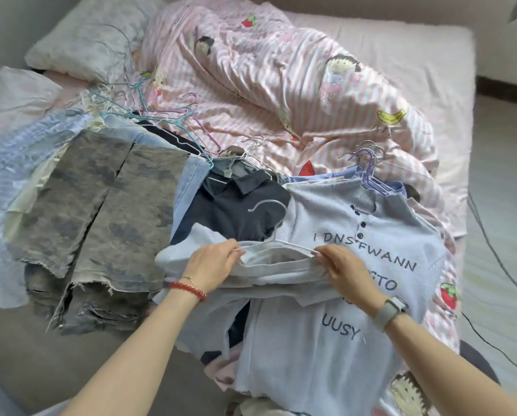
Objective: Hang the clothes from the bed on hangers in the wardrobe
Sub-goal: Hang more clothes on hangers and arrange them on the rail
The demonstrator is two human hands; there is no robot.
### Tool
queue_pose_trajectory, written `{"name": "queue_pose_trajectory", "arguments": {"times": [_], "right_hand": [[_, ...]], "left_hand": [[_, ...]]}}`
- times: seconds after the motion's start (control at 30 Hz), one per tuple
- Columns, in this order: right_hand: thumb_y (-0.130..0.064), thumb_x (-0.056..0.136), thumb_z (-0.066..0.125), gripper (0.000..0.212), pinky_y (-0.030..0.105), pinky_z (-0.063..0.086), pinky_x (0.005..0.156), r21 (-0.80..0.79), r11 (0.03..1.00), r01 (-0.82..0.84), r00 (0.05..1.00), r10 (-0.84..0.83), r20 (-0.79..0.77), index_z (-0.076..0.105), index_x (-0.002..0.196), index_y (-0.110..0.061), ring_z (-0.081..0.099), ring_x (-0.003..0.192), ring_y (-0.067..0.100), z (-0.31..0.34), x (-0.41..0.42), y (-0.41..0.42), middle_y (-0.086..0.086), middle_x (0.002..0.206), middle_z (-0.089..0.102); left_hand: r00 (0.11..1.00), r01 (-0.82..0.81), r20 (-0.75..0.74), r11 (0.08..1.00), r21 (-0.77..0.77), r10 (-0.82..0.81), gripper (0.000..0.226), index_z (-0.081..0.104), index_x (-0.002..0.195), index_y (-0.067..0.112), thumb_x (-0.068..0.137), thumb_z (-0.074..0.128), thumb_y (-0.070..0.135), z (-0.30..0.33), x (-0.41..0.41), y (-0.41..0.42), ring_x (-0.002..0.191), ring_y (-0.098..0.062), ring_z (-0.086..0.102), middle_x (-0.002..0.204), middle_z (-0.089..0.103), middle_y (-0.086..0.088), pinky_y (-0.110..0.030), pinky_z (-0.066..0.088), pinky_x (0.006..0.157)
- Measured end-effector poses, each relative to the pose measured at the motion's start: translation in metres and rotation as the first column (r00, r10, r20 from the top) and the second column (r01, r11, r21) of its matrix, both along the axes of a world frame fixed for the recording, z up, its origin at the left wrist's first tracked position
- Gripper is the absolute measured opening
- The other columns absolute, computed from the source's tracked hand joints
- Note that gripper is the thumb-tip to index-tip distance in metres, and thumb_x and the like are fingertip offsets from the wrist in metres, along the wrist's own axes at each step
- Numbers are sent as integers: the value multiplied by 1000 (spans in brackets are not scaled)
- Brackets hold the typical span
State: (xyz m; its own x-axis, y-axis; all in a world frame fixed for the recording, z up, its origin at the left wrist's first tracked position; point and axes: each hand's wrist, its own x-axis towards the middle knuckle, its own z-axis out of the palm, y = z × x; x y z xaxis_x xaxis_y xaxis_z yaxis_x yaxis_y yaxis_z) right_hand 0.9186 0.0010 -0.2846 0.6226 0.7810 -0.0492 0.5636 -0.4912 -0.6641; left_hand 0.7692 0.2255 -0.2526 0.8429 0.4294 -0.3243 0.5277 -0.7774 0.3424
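Observation:
A white top lies on the clothes pile at the front of the bed, with a white wire hanger partly inside its neck opening. My left hand pinches the left edge of that opening together with the hanger's arm. At the right edge, my right hand grips the fabric and the hanger's other end. Beneath it spread a pale knit shirt with dark lettering and a dark collared shirt, both on hangers.
Grey patterned shorts and light blue garments lie to the left. Loose coloured hangers are heaped behind them; several purple and white hangers stick out at the right. A pink striped duvet and a pillow fill the back of the bed.

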Motion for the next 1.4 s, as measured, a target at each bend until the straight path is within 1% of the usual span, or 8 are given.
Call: {"name": "queue_pose_trajectory", "arguments": {"times": [0.17, 0.33, 0.4, 0.5, 0.63, 0.8, 1.1, 1.4], "right_hand": [[-34, 89, 54, 27, 35, 40, 83, -89, 984, -154, 983, 161, 84, 65, 105, -15, 60, 94, 22, 16, -24, 36, 0, 98, 69], [-10, 91, 51, 15, 39, 45, 73, 44, 887, -459, 887, 455, 83, 64, 95, -3, 59, 83, 33, 57, -114, 108, 12, 85, 63], [-6, 89, 52, 11, 38, 44, 64, 107, 844, -526, 848, 510, 144, 62, 86, -1, 55, 74, 31, 76, -144, 131, 11, 77, 56], [-13, 90, 49, 17, 34, 44, 61, 189, 675, -713, 698, 661, 274, 62, 86, -3, 54, 70, 25, 116, -230, 169, 9, 75, 56], [-29, 97, 31, 28, 25, 38, 61, 264, 294, -919, 383, 823, 418, 54, 95, -13, 48, 69, 19, 167, -346, 191, 6, 73, 55], [-26, 94, 34, 13, 26, 44, 49, 247, -46, -968, 101, 830, 548, 46, 96, -20, 59, 62, 19, 194, -481, 184, 3, 71, 58], [-15, 87, 47, 20, 29, 45, 49, 338, -156, -928, 38, 864, 503, 67, 90, -10, 63, 62, 26, 224, -680, 181, 4, 77, 65], [-20, 97, 38, 24, 35, 41, 76, 378, -153, -913, -26, 947, 321, 59, 104, -10, 59, 94, 33, 238, -840, 214, 7, 108, 63]], "left_hand": [[922, -326, 54, 842, -430, 384, 29, 57, 67, 12, 91, 54, 27, 29, -108, -8, 53, -2, 36, 57, 40, 10, -18, 30, 55], [527, -715, 302, 607, -348, 794, 24, 58, 67, 18, 90, 56, 10, 63, -248, -4, 56, -7, 42, 58, 50, 1, -15, 33, 55], [400, -805, 422, 532, -263, 814, 19, 60, 71, 13, 88, 58, 4, 73, -278, -6, 60, -21, 48, 59, 54, -5, -20, 38, 62], [123, -963, 687, 253, -92, 716, 9, 63, 75, -2, 84, 59, -1, 101, -363, -21, 76, -36, 54, 72, 63, -18, -41, 38, 79], [-148, -984, 893, -151, -92, 424, 13, 60, 82, -7, 85, 50, 2, 127, -473, -60, 91, -31, 48, 87, 61, -26, -43, 31, 97], [-234, -876, 953, -468, -120, 194, 27, 60, 93, -6, 92, 46, 17, 133, -587, -128, 98, -43, 53, 101, 56, -27, -44, 39, 89], [-495, -625, 852, -751, -212, 170, 38, 52, 123, 4, 87, 57, 16, 158, -717, -207, 131, -33, 33, 137, 41, -19, -49, 26, 106], [-207, -532, 869, -797, 285, 449, 39, 56, 121, 6, 82, 57, 7, 230, -776, -222, 130, -40, 33, 138, 41, -21, -53, 24, 104]]}}
